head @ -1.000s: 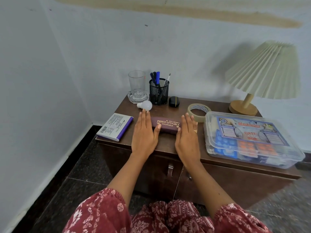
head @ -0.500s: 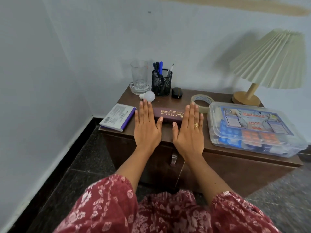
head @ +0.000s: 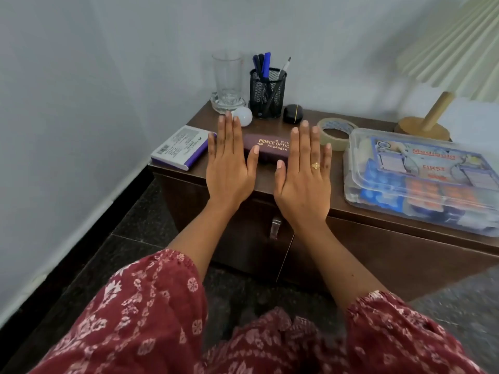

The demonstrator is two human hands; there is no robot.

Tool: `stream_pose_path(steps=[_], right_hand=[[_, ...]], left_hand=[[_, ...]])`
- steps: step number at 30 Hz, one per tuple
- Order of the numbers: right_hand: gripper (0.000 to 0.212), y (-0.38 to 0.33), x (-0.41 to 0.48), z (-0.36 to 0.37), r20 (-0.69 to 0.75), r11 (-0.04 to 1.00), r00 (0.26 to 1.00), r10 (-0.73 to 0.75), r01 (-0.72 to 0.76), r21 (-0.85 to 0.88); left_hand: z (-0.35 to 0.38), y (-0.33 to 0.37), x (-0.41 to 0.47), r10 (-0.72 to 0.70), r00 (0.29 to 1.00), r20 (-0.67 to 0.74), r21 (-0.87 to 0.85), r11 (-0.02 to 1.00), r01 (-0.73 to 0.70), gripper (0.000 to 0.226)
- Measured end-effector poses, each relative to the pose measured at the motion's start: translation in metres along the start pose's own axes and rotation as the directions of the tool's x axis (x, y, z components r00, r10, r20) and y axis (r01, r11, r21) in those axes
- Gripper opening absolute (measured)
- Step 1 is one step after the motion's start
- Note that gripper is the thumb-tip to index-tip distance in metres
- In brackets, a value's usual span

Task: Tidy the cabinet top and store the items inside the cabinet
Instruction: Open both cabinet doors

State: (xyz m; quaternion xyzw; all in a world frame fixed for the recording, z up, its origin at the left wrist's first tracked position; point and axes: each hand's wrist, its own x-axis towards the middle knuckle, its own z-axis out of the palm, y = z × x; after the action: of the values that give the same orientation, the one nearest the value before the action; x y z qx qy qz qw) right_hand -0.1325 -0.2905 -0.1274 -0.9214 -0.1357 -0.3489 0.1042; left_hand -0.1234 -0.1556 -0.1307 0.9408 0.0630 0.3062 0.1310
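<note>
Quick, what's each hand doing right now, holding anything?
Left hand: open, flat, holding nothing.
Right hand: open, flat, holding nothing.

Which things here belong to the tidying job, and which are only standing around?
For the job: cabinet, glasses case, small box, bulb, tape roll, first-aid box; left hand and right hand, both open.

Probably just standing there: lamp, drinking glass, pen holder, though these may be stored too.
</note>
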Motion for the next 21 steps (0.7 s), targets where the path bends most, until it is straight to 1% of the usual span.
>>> stream_pose_path(steps=[3,6,8,13,16,18,20,21], right_hand=[[0.057,0.002,-0.002,0.0,-0.077,0.997,0.995,-0.056,0.06,0.044],[0.054,0.008,-0.011,-0.003,-0.188,0.988,0.982,-0.036,0.063,0.142],[0.052,0.011,-0.025,-0.004,-0.238,0.981,0.971,-0.035,0.079,0.178],[0.05,0.009,-0.072,0.001,-0.2,0.965,0.979,-0.026,0.076,0.251],[0.048,0.016,-0.096,0.004,-0.221,0.97,0.975,-0.037,0.088,0.225],[0.047,0.024,-0.111,0.009,-0.235,0.979,0.972,-0.008,0.056,0.197],[0.047,0.03,-0.127,0.014,-0.236,0.98,0.971,0.048,0.0,0.2],[0.047,0.031,-0.135,0.016,-0.233,0.977,0.969,0.081,-0.03,0.212]], left_hand=[[0.002,0.001,-0.002,0.03,0.994,-0.105,-0.003,1.0,-0.03,0.063],[0.003,0.002,-0.012,0.007,0.98,-0.201,-0.024,1.0,-0.012,0.06],[0.006,0.004,-0.033,-0.014,0.973,-0.228,-0.045,0.999,0.004,0.059],[0.033,0.003,-0.117,0.043,0.992,-0.121,-0.097,0.994,-0.055,0.061],[0.045,0.006,-0.141,0.079,0.991,-0.105,-0.132,0.987,-0.092,0.056],[0.047,0.015,-0.148,0.011,0.995,-0.097,-0.198,0.98,-0.03,0.05],[0.046,0.024,-0.153,-0.087,0.996,-0.036,-0.361,0.93,0.068,0.046],[0.046,0.027,-0.155,-0.11,0.994,-0.004,-0.431,0.897,0.098,0.042]])
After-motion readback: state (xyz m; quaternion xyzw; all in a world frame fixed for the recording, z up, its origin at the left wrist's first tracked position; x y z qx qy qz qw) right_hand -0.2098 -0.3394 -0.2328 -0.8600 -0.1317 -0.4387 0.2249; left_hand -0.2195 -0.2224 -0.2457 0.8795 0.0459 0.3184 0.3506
